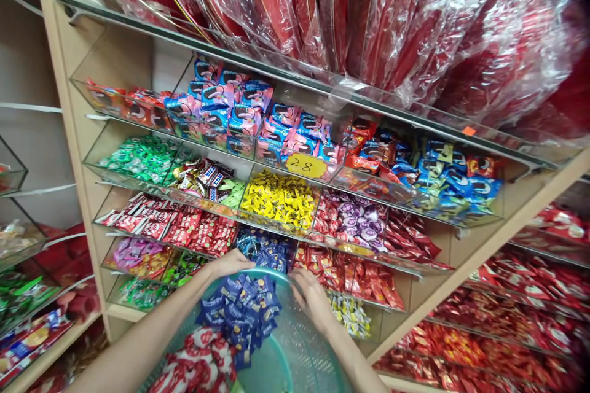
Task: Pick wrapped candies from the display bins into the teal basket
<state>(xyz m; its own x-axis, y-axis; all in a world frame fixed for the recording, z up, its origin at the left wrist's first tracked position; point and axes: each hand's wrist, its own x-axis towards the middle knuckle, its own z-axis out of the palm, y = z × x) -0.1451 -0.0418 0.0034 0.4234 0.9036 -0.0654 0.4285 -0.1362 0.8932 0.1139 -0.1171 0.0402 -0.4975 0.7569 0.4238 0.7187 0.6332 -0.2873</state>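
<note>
A green plastic mesh basket point(318, 350) is held in front of the shelves, its far rim tilted up against a low compartment. My left hand point(230, 263) grips that rim on the left, fingers closed over it. On the right side of the rim my right hand point(313, 298) is closed around the edge, its fingers partly hidden. Inside the basket lie a heap of dark blue wrapped candies point(249, 310) and a pile of red-and-white packets point(198, 362). Just beyond the rim, similar blue wrapped candies point(271, 253) fill a clear compartment between both hands.
Tiered clear bins hold yellow candies point(279, 199), green candies point(141, 158), purple candies point(364, 221) and red packets point(198, 230). A yellow price tag point(307, 164) reads 28. Red items in plastic wrap point(322, 12) crowd the glass shelf above. A wooden upright point(76, 153) stands at left.
</note>
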